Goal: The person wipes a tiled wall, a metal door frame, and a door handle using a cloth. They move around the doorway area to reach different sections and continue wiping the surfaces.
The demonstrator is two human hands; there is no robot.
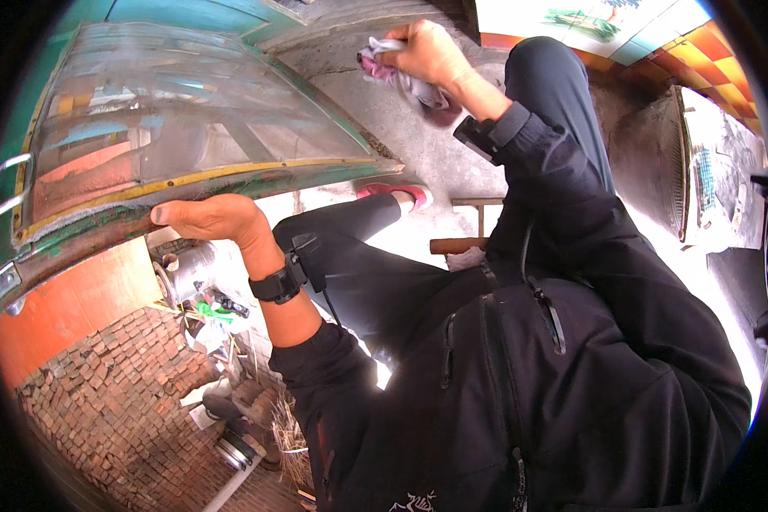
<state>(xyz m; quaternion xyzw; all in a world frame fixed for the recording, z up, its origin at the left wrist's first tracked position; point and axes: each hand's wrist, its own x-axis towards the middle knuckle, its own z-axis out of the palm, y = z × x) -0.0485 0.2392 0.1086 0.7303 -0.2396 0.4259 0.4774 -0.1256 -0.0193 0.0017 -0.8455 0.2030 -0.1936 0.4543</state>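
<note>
A crumpled grey and pink cloth hangs from my right hand, which is closed on it near the top centre. My left hand is at the outer edge of a green wooden door; its fingers are mostly hidden behind the edge, so the grip is unclear. A metal mesh or clear panel with a yellow strip round it fills the door frame. It looks hazy and shows streaks of colour. A metal handle sits at the door's far left.
My knees and a red shoe are below the door. A low stool stands by my leg. At right is a boxy object with a white top, near a tiled wall. Lower left are a metal cylinder, bricks and a straw bundle.
</note>
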